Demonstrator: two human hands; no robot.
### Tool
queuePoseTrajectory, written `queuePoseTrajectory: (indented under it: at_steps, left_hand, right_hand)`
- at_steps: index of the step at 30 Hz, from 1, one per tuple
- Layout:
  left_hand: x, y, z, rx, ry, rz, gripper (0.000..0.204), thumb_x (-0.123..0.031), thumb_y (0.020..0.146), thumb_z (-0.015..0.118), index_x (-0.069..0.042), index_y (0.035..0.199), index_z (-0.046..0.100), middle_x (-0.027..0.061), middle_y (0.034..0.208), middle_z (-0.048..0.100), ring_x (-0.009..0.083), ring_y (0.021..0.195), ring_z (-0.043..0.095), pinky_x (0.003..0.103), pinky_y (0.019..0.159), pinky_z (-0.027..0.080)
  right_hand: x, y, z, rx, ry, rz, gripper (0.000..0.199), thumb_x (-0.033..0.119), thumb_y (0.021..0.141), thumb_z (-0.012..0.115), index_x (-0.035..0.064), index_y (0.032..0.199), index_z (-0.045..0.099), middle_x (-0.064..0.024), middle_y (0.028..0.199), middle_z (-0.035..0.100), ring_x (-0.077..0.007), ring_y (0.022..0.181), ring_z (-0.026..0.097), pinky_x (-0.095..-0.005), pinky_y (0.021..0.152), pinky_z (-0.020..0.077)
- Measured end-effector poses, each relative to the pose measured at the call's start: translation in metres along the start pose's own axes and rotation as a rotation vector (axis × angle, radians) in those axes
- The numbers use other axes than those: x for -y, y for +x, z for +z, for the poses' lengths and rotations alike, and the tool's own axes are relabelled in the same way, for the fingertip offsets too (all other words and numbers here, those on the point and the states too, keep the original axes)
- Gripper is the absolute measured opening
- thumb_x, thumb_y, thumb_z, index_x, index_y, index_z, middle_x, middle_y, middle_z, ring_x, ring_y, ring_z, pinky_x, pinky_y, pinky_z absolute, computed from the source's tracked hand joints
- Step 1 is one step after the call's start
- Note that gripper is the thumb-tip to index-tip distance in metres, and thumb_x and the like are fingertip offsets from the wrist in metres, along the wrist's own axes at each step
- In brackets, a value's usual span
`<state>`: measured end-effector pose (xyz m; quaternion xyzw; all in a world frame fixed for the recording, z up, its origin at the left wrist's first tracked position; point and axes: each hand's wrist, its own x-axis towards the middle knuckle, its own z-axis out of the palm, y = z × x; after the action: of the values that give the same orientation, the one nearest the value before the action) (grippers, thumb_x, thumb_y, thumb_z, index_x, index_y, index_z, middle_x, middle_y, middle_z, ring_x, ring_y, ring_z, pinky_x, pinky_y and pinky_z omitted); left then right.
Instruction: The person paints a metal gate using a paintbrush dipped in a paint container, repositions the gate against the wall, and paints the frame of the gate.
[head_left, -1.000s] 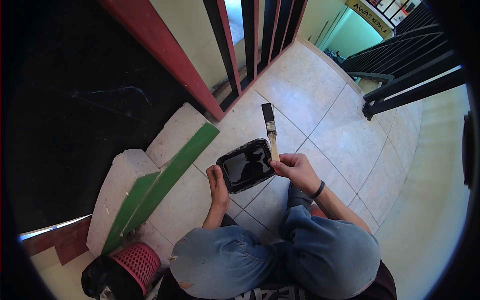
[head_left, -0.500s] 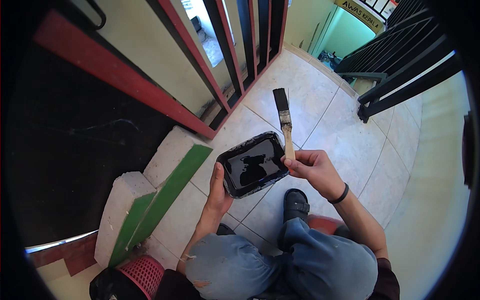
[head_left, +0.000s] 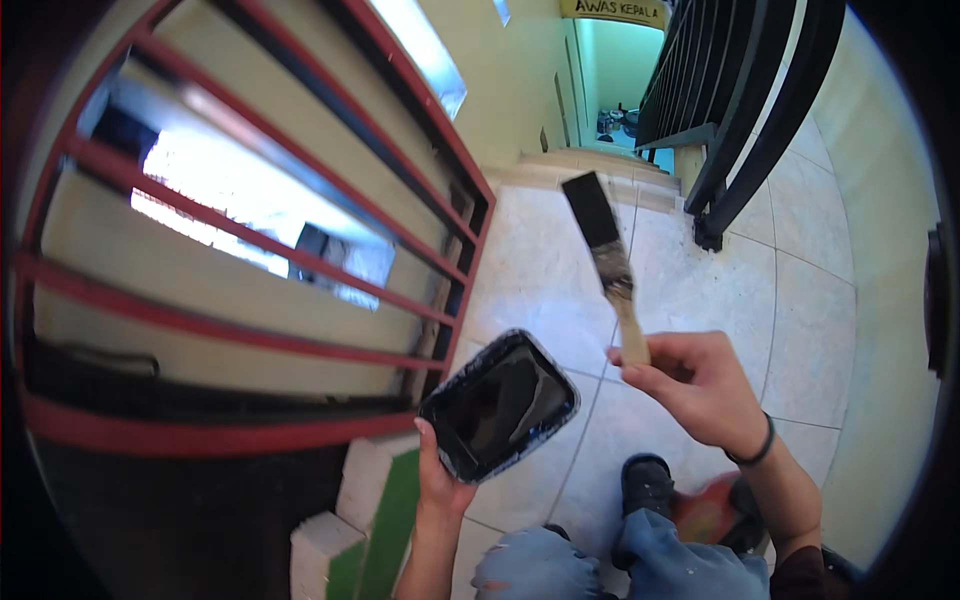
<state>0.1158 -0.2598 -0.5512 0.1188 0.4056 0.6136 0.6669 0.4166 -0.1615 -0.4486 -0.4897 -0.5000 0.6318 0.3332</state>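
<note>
My left hand (head_left: 440,475) grips the near left edge of a black rectangular paint tray (head_left: 566,398), thumb over its rim. Glossy black paint (head_left: 500,405) lies inside, and smears coat the rim. Between the thumb and fingers of my right hand (head_left: 695,385) is the wooden handle of a flat paintbrush (head_left: 618,275). Its dark bristles point up and away from me, and its metal band is stained. The brush is held apart from the tray, to its right. Close by on the left stands a metal gate (head_left: 300,345) with red edges and dark bar faces.
A white and green concrete step block (head_left: 385,500) sits below the gate. Black railings (head_left: 740,130) rise at the far right beside descending stairs (head_left: 590,170). Pale floor tiles (head_left: 540,240) lie beneath my hands. A reddish object (head_left: 705,515) is near my shoe (head_left: 645,485).
My view has turned left and up toward the gate. The brush has moved away from the tray's right edge, leaving a wider gap. Both hands keep their hold.
</note>
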Motion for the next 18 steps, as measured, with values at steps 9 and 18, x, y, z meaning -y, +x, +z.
queuePoseTrajectory:
  at_steps: [9, 18]
  left_hand:
    - [-0.101, 0.005, 0.153, -0.076, 0.046, 0.020, 0.079, -0.065, 0.105, 0.045, -0.007, 0.158, 0.041, 0.0142, 0.159, 0.048, 0.0328, 0.145, 0.048, 0.050, 0.122, 0.037]
    - [-0.230, -0.032, 0.343, -0.266, -0.055, -0.052, 0.080, -0.067, 0.103, 0.048, -0.006, 0.155, 0.044, 0.0148, 0.155, 0.053, 0.0344, 0.141, 0.053, 0.052, 0.119, 0.040]
  right_hand:
    - [0.136, -0.028, -0.047, -0.405, 0.060, 0.041, 0.027, 0.007, 0.097, 0.073, -0.0106, 0.119, 0.072, -0.0122, 0.091, 0.078, -0.0128, 0.081, 0.072, -0.0264, 0.077, 0.0578]
    - [0.338, -0.055, -0.054, -0.559, 0.201, 0.138, 0.033, 0.015, 0.103, 0.066, -0.0121, 0.121, 0.066, -0.0182, 0.100, 0.073, -0.0178, 0.073, 0.072, -0.0296, 0.064, 0.0594]
